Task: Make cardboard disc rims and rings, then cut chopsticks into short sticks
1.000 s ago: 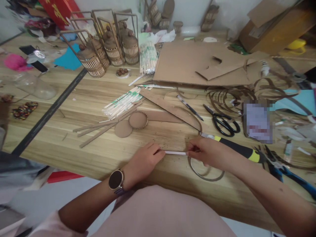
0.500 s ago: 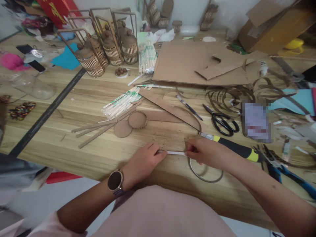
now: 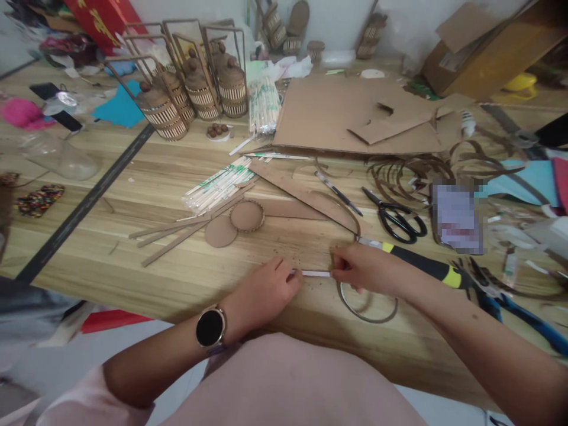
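My left hand and my right hand each pinch one end of a thin white strip held flat just above the wooden table. The strip's ends are hidden by my fingers. A cardboard ring lies on the table under my right hand. A black and yellow handled tool lies just behind my right hand. Two cardboard discs sit a little beyond my left hand.
Black scissors, a pen, wrapped chopsticks, cardboard strips and a large cardboard sheet lie farther back. Small basket-like models stand at the back left. Curled cardboard rings and blue-handled pliers are on the right.
My left hand has slid a little to the right along the strip, so the visible white stretch between my hands is shorter. My right hand has barely moved.
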`<state>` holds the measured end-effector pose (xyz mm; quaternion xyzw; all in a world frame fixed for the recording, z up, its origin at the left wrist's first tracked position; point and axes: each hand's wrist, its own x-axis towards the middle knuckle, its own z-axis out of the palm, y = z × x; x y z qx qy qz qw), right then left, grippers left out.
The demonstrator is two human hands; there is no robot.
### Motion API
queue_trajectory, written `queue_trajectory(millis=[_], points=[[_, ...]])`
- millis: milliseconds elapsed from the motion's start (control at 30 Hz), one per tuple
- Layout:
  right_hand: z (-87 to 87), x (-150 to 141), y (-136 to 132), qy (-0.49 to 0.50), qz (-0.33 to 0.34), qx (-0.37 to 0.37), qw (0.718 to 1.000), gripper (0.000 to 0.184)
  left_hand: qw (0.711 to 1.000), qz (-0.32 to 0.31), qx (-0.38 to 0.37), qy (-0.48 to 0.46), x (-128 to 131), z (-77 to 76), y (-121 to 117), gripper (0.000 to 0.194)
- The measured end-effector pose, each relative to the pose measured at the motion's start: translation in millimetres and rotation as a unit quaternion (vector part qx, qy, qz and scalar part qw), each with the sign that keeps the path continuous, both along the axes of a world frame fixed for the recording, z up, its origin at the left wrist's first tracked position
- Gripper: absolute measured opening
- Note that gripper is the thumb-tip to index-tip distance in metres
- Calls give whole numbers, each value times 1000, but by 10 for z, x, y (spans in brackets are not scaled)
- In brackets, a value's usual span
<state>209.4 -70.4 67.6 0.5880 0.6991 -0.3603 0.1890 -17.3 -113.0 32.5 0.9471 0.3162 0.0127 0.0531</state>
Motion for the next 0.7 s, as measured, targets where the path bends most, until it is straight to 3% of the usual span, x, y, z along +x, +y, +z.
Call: queue_trajectory(millis=[233,400,700], points=[[13,-27,-8,8,-6,5,1000,13,997,-82,8,0,264,84,89,15],[2,15,-5,37,-16,-5,999,13,995,-101,1,-10,407,42,165,20],[-41,119,-74,153,-41,-42,986,29,996,-83,-21,36,219,92,145,23]])
